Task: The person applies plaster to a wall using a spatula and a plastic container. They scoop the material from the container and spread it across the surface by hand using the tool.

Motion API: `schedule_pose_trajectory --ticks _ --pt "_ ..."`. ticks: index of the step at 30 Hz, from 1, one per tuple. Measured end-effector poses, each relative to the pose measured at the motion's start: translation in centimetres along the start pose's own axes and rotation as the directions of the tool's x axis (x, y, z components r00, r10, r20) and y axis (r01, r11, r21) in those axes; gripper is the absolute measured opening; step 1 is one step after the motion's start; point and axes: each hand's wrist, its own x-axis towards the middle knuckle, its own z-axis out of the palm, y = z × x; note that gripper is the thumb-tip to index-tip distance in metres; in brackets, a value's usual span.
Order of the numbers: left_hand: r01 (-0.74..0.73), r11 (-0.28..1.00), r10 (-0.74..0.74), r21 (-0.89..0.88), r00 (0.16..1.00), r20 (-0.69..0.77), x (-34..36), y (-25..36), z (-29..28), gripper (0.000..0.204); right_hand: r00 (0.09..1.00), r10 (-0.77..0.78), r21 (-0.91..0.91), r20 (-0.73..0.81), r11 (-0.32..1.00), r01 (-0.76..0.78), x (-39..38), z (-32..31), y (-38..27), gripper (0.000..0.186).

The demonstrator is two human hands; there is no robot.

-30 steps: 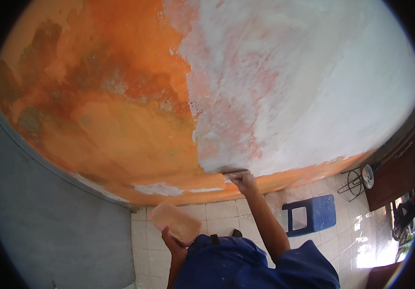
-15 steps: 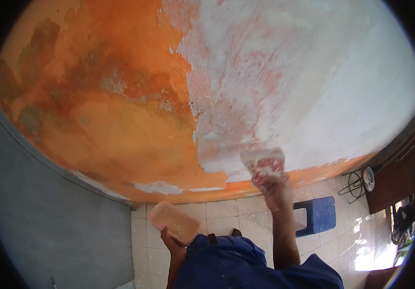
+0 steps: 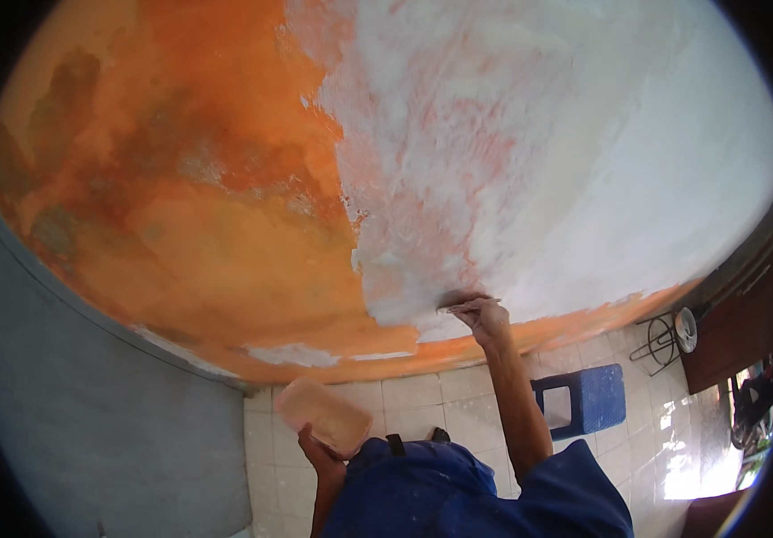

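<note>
Here's your right hand, fingers gripping the scraper at the wall (whitish here, orange leftward), while your left hand has its fingers clasping the tub.

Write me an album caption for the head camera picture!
Right hand holds a spreader at an orange-and-white wall; left hand holds a pinkish tub; a blue stool stands nearby.

The head camera, left unit of a side-by-side fisheye pair, looks forward and down from the wearer's head. It faces the wall at close range; blue clothing and tiled floor appear below.
</note>
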Motion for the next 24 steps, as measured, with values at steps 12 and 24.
schedule_pose_trajectory --ticks 12,24 --pt "0.083 0.997 -0.083 -0.006 0.997 -0.002 0.4 -1.7 0.3 0.065 0.991 0.111 0.116 -0.068 0.988 -0.103 -8.6 -4.7 4.5 0.033" --pt "0.046 0.999 -0.047 -0.020 0.999 -0.020 -0.4 -1.0 0.2 0.067 1.000 0.001 0.046 -0.023 0.999 0.000 0.1 -2.0 2.9 0.018"
